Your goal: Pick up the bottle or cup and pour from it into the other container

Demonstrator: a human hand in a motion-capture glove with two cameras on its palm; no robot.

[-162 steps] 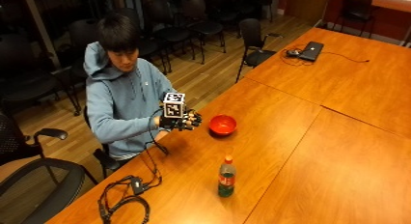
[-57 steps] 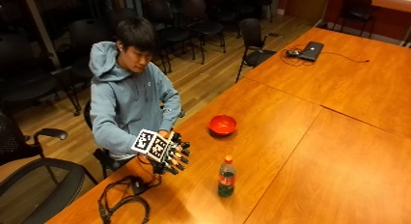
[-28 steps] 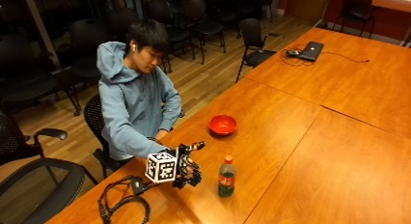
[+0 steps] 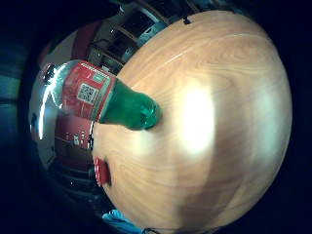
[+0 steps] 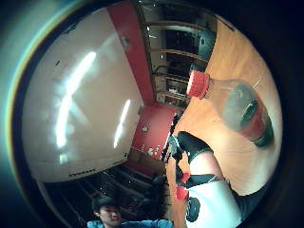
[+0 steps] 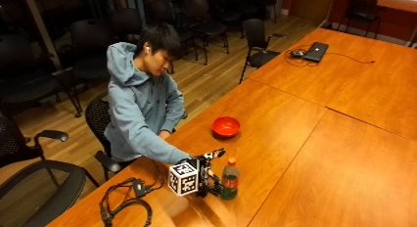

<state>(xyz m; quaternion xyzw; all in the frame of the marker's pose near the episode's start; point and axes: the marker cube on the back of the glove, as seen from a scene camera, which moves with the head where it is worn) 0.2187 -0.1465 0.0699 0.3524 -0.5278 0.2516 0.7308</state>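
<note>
A green plastic bottle (image 6: pixel 229 181) with a red label and a red cap stands upright on the wooden table (image 6: pixel 293 139), near the person's side. My gloved right hand (image 6: pixel 207 175) is right beside it on the person's side, palm facing it, fingers spread and straight. In the thumb side palm view the black thumb (image 5: pixel 191 143) stands apart from the bottle (image 5: pixel 237 108). The little finger side palm view shows the bottle (image 4: pixel 97 95) close, its green base on the wood. A red bowl (image 6: pixel 226 126) sits further along the table, near its edge.
A bundle of black cables (image 6: pixel 124 207) lies on the table near the person. A laptop (image 6: pixel 316 51) rests at the far end. Office chairs (image 6: pixel 39 178) stand along the table's edge. Bare wood stretches beyond the bottle.
The gloved hand has come down from chest height to the table and moved sideways up to the bottle. The bottle and the bowl have stayed where they were.
</note>
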